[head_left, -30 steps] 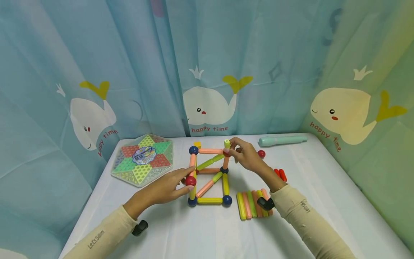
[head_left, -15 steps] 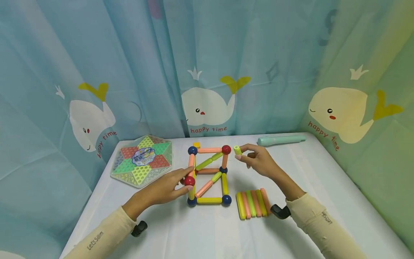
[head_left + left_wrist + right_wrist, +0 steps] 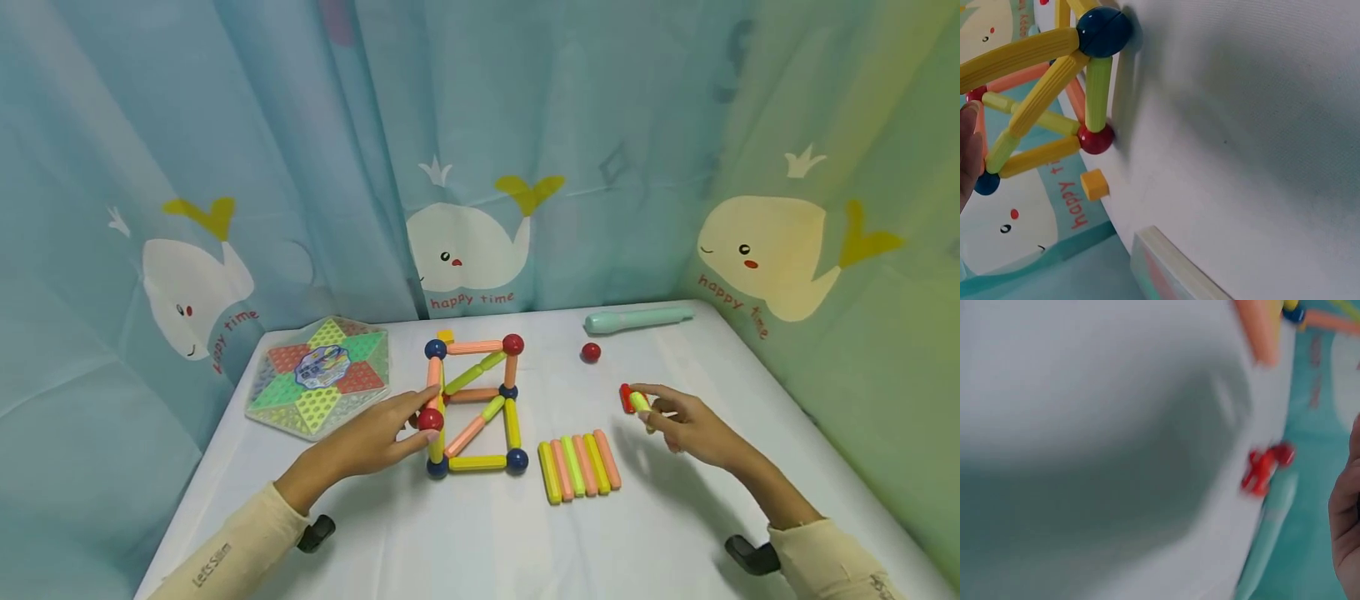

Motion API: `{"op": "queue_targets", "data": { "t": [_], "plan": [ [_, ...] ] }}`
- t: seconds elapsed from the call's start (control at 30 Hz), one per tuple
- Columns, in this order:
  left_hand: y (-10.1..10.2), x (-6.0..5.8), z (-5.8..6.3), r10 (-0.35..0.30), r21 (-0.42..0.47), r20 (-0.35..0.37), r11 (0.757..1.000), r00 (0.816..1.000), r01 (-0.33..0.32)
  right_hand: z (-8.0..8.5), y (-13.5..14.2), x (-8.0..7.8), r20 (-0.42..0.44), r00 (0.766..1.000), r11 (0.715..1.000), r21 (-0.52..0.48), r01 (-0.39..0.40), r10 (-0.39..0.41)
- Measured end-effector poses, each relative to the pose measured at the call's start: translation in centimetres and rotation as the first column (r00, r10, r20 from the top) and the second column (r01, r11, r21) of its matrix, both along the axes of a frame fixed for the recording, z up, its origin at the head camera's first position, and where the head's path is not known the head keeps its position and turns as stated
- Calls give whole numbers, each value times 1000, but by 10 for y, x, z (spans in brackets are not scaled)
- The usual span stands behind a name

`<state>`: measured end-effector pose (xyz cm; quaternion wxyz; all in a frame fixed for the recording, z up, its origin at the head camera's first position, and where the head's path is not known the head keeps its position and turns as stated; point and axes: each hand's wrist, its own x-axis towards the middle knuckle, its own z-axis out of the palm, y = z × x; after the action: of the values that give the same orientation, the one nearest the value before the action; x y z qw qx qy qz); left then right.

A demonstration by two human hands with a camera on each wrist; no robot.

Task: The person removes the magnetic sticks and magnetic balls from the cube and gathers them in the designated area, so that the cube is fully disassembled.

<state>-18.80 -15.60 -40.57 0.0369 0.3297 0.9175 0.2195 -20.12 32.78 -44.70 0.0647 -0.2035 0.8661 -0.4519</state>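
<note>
A frame of magnetic rods and balls (image 3: pixel 480 463) stands mid-table, its rods yellow, orange and lime. At its near left upper corner my left hand (image 3: pixel 367 433) grips the frame, thumb by a red ball (image 3: pixel 431 419) and fingers along an orange rod. Below, a blue ball (image 3: pixel 1105 31) meets the table in the left wrist view. To the right, my right hand (image 3: pixel 693 425) pinches a short lime rod (image 3: pixel 640 402) between thumb and fingertips. Just behind that rod lie red pieces (image 3: pixel 626 397), partly covered. The right wrist view is blurred and shows only the hand's edge.
Several loose rods (image 3: pixel 579 468) lie in a row right of the frame. Farther back are a loose red ball (image 3: pixel 591 352) and a mint-green stick-shaped object (image 3: pixel 637 320). A hexagonal star-patterned game box (image 3: pixel 318 379) lies at left. A yellow block (image 3: pixel 446 336) sits behind the frame.
My right hand has taken the short lime rod off the red ball at the frame's back right top and carried it right and nearer, to the red pieces. The left hand keeps its grip.
</note>
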Motion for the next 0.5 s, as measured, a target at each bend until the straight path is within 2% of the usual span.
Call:
{"op": "queue_targets", "data": {
  "t": [0.13,0.2,0.37,0.5],
  "plan": [
    [-1,0,-1,7,7,9,1000,1000,-7,-9,27,-16,15,997,993,92,73,-75],
    [-2,0,-2,11,7,14,1000,1000,-11,-14,36,-28,32,995,986,145,85,-91],
    [-1,-1,-2,9,7,8,1000,1000,-9,-25,48,-55,90,991,964,255,72,-98],
    [-1,-1,-2,6,7,18,1000,1000,-6,-30,54,-68,104,990,937,346,53,-94]
  ]
}}
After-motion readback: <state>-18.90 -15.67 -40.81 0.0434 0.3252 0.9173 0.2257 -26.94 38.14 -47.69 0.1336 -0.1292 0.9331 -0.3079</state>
